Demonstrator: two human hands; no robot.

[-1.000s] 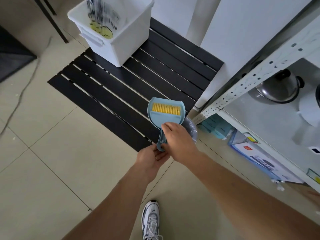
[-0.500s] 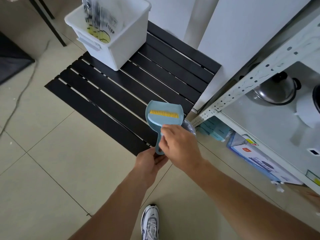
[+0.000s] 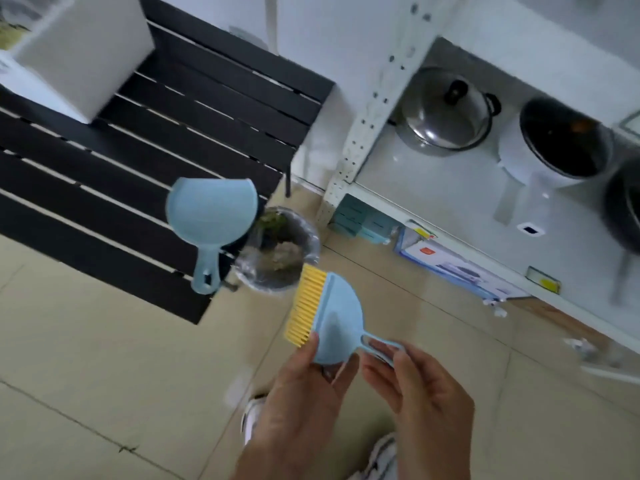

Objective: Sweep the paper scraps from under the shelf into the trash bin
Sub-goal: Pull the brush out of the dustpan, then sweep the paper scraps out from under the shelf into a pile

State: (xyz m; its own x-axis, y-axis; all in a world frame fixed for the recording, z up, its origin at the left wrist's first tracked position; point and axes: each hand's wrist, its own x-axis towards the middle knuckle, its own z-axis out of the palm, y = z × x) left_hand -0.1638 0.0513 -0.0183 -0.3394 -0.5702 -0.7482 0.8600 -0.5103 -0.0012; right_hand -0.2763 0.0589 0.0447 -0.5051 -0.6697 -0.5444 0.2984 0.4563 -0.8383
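I hold a light blue hand brush [image 3: 332,320] with yellow bristles in both hands, low over the tiled floor. My left hand [image 3: 298,393] grips the brush head from below. My right hand [image 3: 422,393] pinches its looped handle. The matching blue dustpan [image 3: 211,216] lies face down on the black slatted table [image 3: 104,161], its handle hanging over the edge. A small round trash bin [image 3: 270,284] lined with a clear bag stands on the floor beside the table, just beyond the brush. A few small white bits [image 3: 497,308] lie at the foot of the white metal shelf [image 3: 363,133].
A white plastic tub [image 3: 79,53] stands on the table at far left. On the shelf sit a steel pot [image 3: 446,109] and a white pot [image 3: 554,147]. Teal boxes [image 3: 360,220] and a blue-white box [image 3: 450,265] fill the space under the shelf. My shoe [image 3: 252,417] is below my hands.
The brush has come out of the dustpan. The dustpan now lies on the black table, and both hands have dropped lower and right with the brush. The view has swung toward the shelf.
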